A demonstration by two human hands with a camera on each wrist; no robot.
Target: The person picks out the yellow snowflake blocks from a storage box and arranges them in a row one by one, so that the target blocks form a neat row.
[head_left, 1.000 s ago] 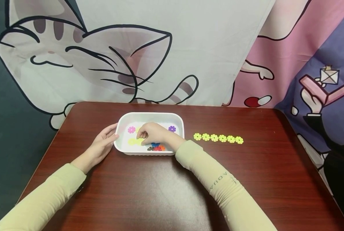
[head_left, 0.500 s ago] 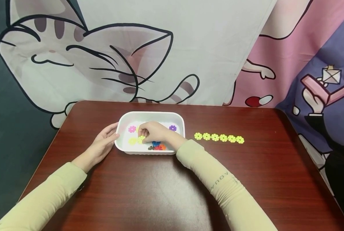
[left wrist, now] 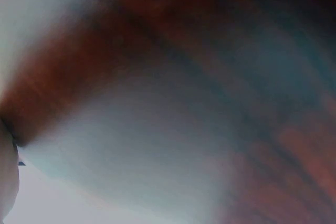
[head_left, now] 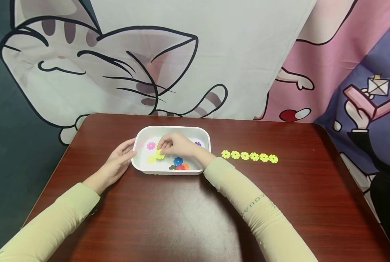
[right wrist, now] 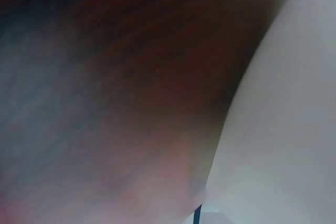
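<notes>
A white plastic tray (head_left: 195,171) stands on the table, holding flower-shaped discs. My left hand (head_left: 115,162) grips its left rim, thumb at the edge and fingers along the outside. Over the tray, my right hand (head_left: 176,145) pinches a yellow flower-shaped disc (head_left: 160,155) between thumb and fingertips. In the tray are another yellow disc (head_left: 151,159), a pink disc (head_left: 151,145), a blue disc (head_left: 178,161), a red disc (head_left: 180,167) and a purple disc (head_left: 197,143), partly hidden by the right hand. Both wrist views are mostly blurred.
A straight row of several yellow flower discs (head_left: 249,156) lies to the right of the tray. The brown wooden table (head_left: 168,218) ends at a back edge against a white cartoon-cat curtain (head_left: 240,65). A dark object (head_left: 388,203) stands beyond the right edge.
My right hand has risen slightly from the tray bottom with a yellow disc at its fingertips, uncovering more of the blue disc. My left hand stays at the rim.
</notes>
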